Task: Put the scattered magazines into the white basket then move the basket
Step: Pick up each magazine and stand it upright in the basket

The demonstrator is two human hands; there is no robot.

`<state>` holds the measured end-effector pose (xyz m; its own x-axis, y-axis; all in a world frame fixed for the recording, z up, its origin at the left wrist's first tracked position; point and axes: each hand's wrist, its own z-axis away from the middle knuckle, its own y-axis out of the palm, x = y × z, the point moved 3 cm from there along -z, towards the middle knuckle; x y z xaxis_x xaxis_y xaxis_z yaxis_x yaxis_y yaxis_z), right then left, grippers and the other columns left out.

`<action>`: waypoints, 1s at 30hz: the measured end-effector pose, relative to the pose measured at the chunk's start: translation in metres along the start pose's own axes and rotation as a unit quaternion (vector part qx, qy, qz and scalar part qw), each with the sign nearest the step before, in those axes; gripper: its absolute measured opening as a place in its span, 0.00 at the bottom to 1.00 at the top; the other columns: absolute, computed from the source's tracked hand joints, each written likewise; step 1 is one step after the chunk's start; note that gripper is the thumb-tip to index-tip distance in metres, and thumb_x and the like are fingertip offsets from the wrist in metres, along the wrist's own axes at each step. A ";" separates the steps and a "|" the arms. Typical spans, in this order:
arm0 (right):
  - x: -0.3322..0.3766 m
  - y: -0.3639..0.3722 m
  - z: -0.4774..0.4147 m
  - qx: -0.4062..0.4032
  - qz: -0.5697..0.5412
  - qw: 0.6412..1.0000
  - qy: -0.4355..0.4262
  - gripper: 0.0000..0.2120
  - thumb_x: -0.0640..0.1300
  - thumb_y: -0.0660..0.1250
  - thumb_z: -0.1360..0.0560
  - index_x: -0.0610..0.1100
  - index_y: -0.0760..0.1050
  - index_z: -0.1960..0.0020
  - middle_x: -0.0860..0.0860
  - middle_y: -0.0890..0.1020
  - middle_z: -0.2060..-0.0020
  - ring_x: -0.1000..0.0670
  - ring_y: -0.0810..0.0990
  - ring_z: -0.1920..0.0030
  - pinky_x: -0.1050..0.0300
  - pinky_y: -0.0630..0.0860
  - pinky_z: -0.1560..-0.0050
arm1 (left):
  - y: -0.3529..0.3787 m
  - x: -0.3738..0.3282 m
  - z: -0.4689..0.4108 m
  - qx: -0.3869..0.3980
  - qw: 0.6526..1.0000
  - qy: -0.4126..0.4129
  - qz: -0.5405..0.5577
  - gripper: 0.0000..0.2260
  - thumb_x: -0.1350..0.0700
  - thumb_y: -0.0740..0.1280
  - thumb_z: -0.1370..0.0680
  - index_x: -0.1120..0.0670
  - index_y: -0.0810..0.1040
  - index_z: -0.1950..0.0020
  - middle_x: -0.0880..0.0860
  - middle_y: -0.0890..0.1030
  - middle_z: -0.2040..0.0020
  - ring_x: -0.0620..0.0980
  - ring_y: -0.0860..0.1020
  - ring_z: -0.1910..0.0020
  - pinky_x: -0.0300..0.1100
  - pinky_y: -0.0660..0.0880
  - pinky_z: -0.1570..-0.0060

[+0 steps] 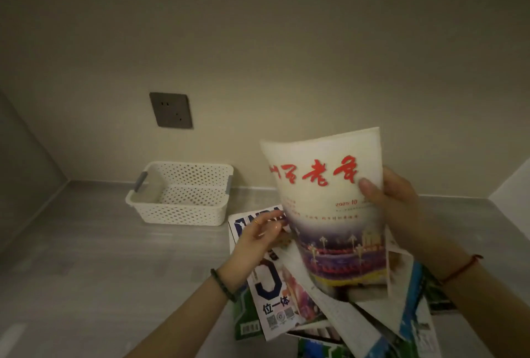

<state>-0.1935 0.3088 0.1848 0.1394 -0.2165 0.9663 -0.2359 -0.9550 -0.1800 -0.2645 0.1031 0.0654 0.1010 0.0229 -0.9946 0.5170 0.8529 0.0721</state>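
Home room, bare beige wall (286,42), wall socket (171,110), grey wood-look floor (86,257)

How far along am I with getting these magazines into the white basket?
Nothing is in yet: the white basket by the wall looks empty. In hand: your right hand grips the red-lettered magazine, lifted off the heap, with your left hand open beside it. Left: that one, the pile of magazines below, then moving the basket.

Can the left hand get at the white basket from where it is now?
Probably yes. The left hand looks free, fingers relaxed beside the raised magazine that the right hand grips. The white basket stands beyond it to the left, with only bare grey surface between them.
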 end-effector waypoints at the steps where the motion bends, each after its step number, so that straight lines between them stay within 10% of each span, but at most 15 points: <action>1: 0.001 0.004 -0.006 -0.014 -0.031 0.999 -0.005 0.10 0.51 0.64 0.32 0.52 0.77 0.52 0.53 0.86 0.57 0.49 0.85 0.57 0.55 0.82 0.63 | -0.007 -0.008 -0.002 -0.019 0.999 0.019 0.020 0.12 0.61 0.60 0.23 0.54 0.72 0.39 0.53 0.81 0.50 0.45 0.81 0.53 0.35 0.79 0.54; 6: 0.001 0.050 -0.033 0.012 -0.146 0.989 0.002 0.10 0.45 0.62 0.31 0.50 0.77 0.52 0.55 0.86 0.59 0.51 0.85 0.58 0.60 0.80 0.66 | -0.050 -0.036 -0.008 -0.070 0.997 0.036 -0.016 0.23 0.55 0.64 0.24 0.44 0.60 0.31 0.41 0.72 0.43 0.38 0.73 0.45 0.29 0.73 0.53; 13: 0.031 0.115 -0.086 0.077 -0.229 0.970 -0.003 0.09 0.45 0.63 0.30 0.51 0.79 0.53 0.51 0.86 0.55 0.50 0.84 0.53 0.57 0.82 0.60 | -0.129 -0.059 -0.017 -0.085 0.990 0.067 0.088 0.09 0.59 0.59 0.23 0.51 0.75 0.45 0.45 0.85 0.55 0.43 0.82 0.56 0.33 0.78 0.62; 21: 0.001 0.193 -0.166 0.018 0.090 0.996 0.008 0.18 0.33 0.59 0.25 0.39 0.63 0.35 0.44 0.74 0.37 0.45 0.73 0.37 0.52 0.74 0.44 | -0.247 -0.094 -0.047 -0.193 0.967 0.138 0.093 0.05 0.60 0.59 0.22 0.53 0.74 0.51 0.52 0.81 0.52 0.45 0.84 0.60 0.39 0.80 0.64; 30: -0.041 0.253 -0.235 -0.129 0.116 0.985 0.014 0.11 0.34 0.62 0.25 0.37 0.74 0.44 0.44 0.81 0.44 0.52 0.77 0.53 0.73 0.69 0.65 | -0.323 -0.084 -0.120 -0.307 0.945 0.107 -0.034 0.06 0.60 0.62 0.23 0.59 0.76 0.49 0.49 0.80 0.59 0.35 0.80 0.71 0.27 0.74 0.73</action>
<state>-0.4846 0.1242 0.1426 0.0272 -0.4130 0.9103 -0.4949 -0.7968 -0.3467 -0.5423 -0.1118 0.1163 -0.1233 0.0062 -0.9923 -0.0810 0.9966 0.0163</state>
